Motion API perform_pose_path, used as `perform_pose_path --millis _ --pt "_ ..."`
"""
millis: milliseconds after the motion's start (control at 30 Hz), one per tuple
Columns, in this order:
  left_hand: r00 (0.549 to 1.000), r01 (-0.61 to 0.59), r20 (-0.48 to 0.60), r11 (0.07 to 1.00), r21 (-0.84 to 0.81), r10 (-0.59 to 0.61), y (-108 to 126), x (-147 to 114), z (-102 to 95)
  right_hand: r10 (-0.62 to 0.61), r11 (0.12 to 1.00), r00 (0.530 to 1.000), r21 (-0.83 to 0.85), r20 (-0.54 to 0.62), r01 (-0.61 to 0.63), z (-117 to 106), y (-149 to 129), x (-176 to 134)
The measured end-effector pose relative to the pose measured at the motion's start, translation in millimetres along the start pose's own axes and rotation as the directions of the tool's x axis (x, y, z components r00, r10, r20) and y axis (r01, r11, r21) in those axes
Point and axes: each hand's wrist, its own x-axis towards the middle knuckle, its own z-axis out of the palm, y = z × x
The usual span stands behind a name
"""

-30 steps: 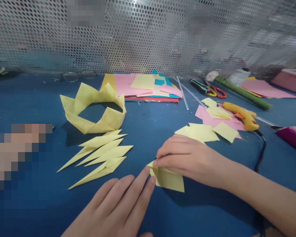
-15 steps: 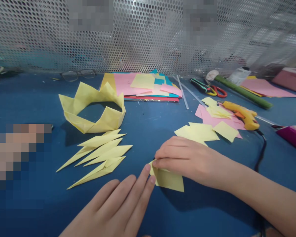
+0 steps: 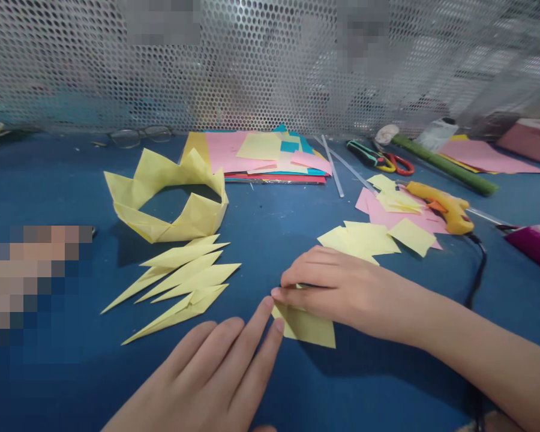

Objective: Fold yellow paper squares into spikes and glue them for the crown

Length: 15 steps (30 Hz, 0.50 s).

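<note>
Both the left hand (image 3: 216, 366) and the right hand (image 3: 342, 288) touch one small yellow paper (image 3: 309, 329) in the head view. It lies on the blue table (image 3: 270, 228), near the front and a bit right of the middle. The left hand is flat, with its fingers nearly straight. Two of its fingertips rest at the paper's left edge, and it grips nothing. The right hand is partly curled, with its fingers close together over the top of the paper. I cannot tell if it pinches the paper or just pushes down.

To the left lie folded yellow spikes (image 3: 202, 281). Just behind them sits a pointy yellow paper ring (image 3: 200, 219), like a crown. More flat yellow papers (image 3: 364, 240) lie just past the right hand. Behind those are pink papers (image 3: 378, 219) and a yellow glue gun (image 3: 456, 215). Farther back are a colored paper stack (image 3: 225, 153) and a long green stick (image 3: 450, 165). Glasses (image 3: 126, 138) lie near the metal screen (image 3: 270, 72), which is full of holes.
</note>
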Motion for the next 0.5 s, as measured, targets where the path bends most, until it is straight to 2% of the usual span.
perform_pose_path --millis 267,500 --pt "1.000 -0.021 -0.007 1.000 0.002 0.021 -0.8 2.6 0.1 0.029 0.999 0.999 0.018 0.019 -0.029 -0.7 -3.0 0.1" --pt "0.999 -0.043 0.016 0.999 -0.001 0.043 -3.5 3.0 -2.7 0.092 0.988 0.996 -0.124 -0.001 -0.091 -5.1 -3.4 0.8"
